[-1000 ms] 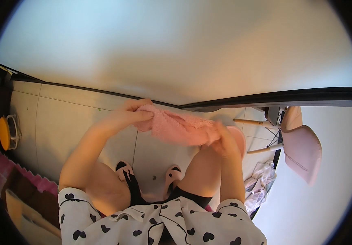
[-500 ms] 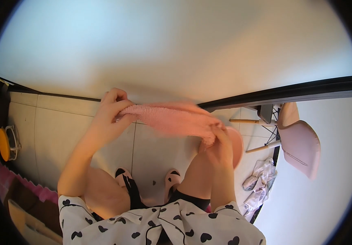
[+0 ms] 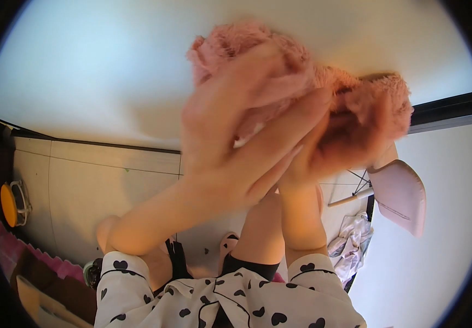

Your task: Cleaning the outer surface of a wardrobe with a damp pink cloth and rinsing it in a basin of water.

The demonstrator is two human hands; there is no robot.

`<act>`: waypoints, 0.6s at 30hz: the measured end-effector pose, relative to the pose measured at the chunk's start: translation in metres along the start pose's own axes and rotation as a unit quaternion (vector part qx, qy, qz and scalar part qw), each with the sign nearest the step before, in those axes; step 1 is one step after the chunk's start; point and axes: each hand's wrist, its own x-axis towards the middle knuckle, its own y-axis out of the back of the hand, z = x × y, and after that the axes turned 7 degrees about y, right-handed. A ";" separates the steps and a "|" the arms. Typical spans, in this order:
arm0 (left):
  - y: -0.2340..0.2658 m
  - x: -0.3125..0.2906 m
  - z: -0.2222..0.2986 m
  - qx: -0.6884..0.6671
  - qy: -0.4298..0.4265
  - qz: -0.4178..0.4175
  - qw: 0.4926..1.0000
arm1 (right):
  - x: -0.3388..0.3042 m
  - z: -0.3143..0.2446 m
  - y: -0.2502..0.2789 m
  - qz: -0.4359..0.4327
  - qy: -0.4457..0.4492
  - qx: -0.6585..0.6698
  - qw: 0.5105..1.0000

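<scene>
A pink fluffy cloth (image 3: 236, 44) is bunched up high in front of me, close to the camera, over a large pale surface. My left hand (image 3: 230, 126) is closed on its left bundle, with the fingers reaching across the cloth and slightly smeared by motion. My right hand (image 3: 340, 145) curls round the right part of the same cloth, beside the left fingertips. Part of the right palm lies in shadow. The left fingers partly overlap the right hand, and a stretch of cloth between the two hands is hidden.
To the right stands a pale pink chair (image 3: 400, 197) with wooden legs. A crumpled whitish cloth (image 3: 351, 240) lies near it. At the far left is a yellow round-topped stool (image 3: 9, 204). A box with a pink wavy edge (image 3: 39, 254) sits at the lower left.
Both hands have risen toward the camera and come together with the pink cloth. It was stretched between them and is now gathered in a bunch.
</scene>
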 end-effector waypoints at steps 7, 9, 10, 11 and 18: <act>-0.048 -0.043 -0.061 0.265 -0.214 0.082 0.937 | -0.069 0.044 -0.027 -0.025 0.080 -0.081 0.993; -0.048 -0.085 -0.088 0.293 -0.213 0.021 0.932 | -0.107 0.048 -0.023 -0.134 0.060 -0.109 0.983; -0.046 -0.100 -0.100 0.297 -0.213 0.019 0.931 | -0.128 0.051 -0.023 -0.187 0.047 -0.119 0.974; -0.049 -0.110 -0.110 0.274 -0.212 0.018 0.938 | -0.146 0.057 -0.021 -0.188 0.051 -0.123 0.973; -0.053 -0.244 -0.180 0.269 -0.034 -0.167 0.948 | -0.259 0.081 -0.019 -0.318 0.137 -0.181 0.920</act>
